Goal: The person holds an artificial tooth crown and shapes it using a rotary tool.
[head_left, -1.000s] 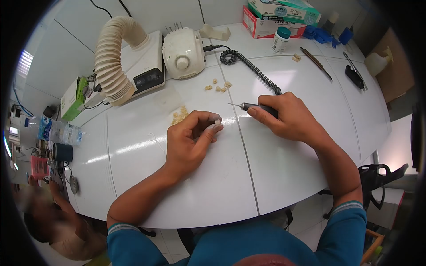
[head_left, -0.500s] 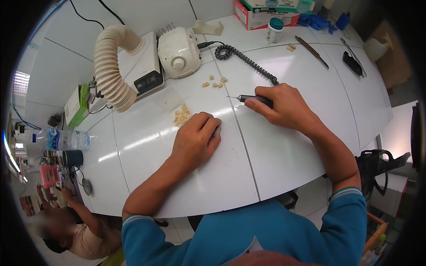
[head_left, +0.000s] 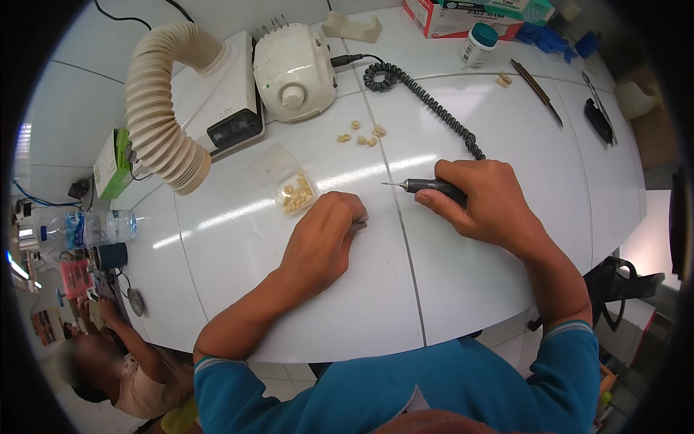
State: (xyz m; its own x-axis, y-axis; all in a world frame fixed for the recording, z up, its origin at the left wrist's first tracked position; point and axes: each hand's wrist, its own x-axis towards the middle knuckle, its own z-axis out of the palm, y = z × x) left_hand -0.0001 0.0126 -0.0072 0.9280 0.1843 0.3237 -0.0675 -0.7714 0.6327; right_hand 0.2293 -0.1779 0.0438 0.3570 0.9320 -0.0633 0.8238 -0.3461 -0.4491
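My left hand (head_left: 329, 231) is closed on the white table (head_left: 361, 311), fingers curled under and turned down; whatever it may hold is hidden. Just above it lies a clear box (head_left: 277, 176) with several small yellowish tooth-shaped pieces (head_left: 298, 195) inside. My right hand (head_left: 484, 199) grips a dark rotary handpiece (head_left: 426, 185), its thin metal bit pointing left toward my left hand but apart from it. A coiled black cord (head_left: 434, 105) runs from behind that hand to a cream control unit (head_left: 293, 76). Several loose tooth-shaped pieces (head_left: 367, 139) lie beyond the box.
A ribbed hose (head_left: 155, 108) arches at the upper left. A white bottle (head_left: 478, 47), a brown-handled tool (head_left: 536, 92) and a black-handled tool (head_left: 598, 121) lie at the upper right. Mask boxes (head_left: 463, 20) stand behind. A co-worker (head_left: 137, 372) sits at the lower left.
My left hand has turned over, from upright with a small pale piece at its fingertips to knuckles up, hiding the piece. My right hand keeps its grip on the handpiece. The camera view has shifted.
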